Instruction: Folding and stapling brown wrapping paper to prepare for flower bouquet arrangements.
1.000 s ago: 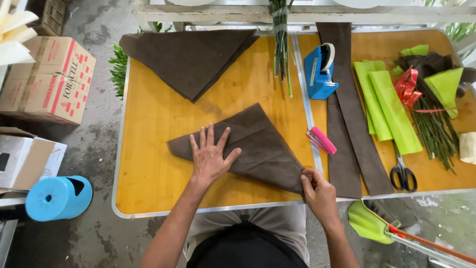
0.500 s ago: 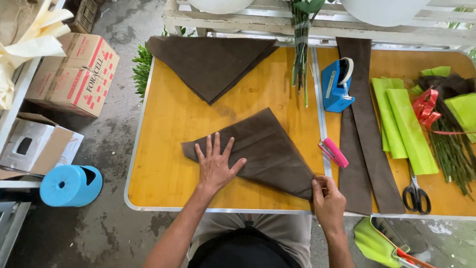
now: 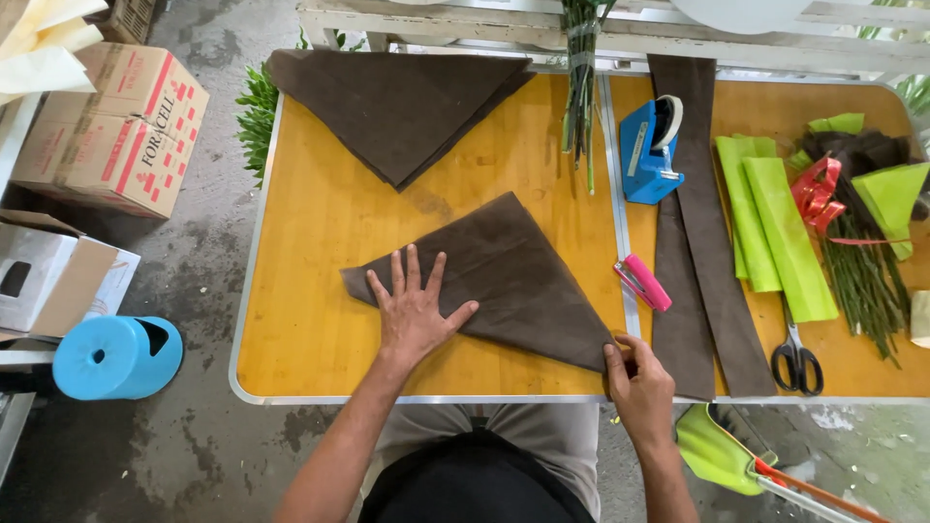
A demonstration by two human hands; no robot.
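Fingers [image 3: 412, 281] splayed flat on folded brown sheet [image 3: 513, 276]; right hand [image 3: 639, 387] pinching corner.

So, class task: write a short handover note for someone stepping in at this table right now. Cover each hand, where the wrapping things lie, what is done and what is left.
Left hand: flat, fingers spread, pressing the folded brown sheet.
Right hand: pinching that sheet's pointed right corner at the table's front edge.
Nearby: pink stapler, blue tape dispenser, scissors, brown strips, green sheets, red ribbon.
Done: sheet folded into a triangle; a second folded sheet lies at the back.
Left: nothing stapled or taped yet.
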